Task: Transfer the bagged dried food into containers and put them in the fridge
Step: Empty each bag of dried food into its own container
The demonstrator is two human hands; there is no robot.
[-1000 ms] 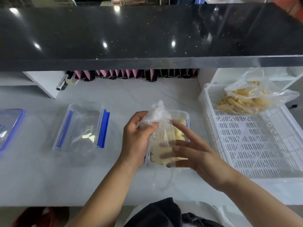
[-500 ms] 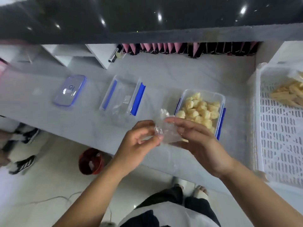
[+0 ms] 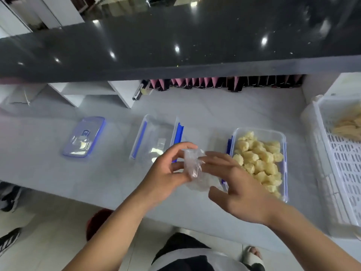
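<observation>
A crumpled clear plastic bag point(image 3: 197, 171), emptied, is pinched between both hands above the counter's front edge. My left hand point(image 3: 168, 173) grips its left side and my right hand point(image 3: 234, 184) pinches its right side. Just right of the hands stands a clear container with blue clips point(image 3: 284, 153), filled with pale yellow dried food pieces point(image 3: 257, 161). An empty clear container with blue clips point(image 3: 156, 137) sits left of it. Further left lies a blue-rimmed lid point(image 3: 84, 136). A bag of yellow dried strips point(image 3: 347, 126) lies in the white basket point(image 3: 336, 173) at the right.
A dark glossy raised counter point(image 3: 175, 42) overhangs the back. Pink and black packets point(image 3: 214, 83) line up under it, beside a marker point(image 3: 137, 92) and white shelving point(image 3: 109, 90). A red bin point(image 3: 97, 222) and another person's shoes point(image 3: 9, 194) are on the floor.
The bag has come off the filled container, emptied, and been crumpled between both hands. The camera view has shifted left and back, showing the floor.
</observation>
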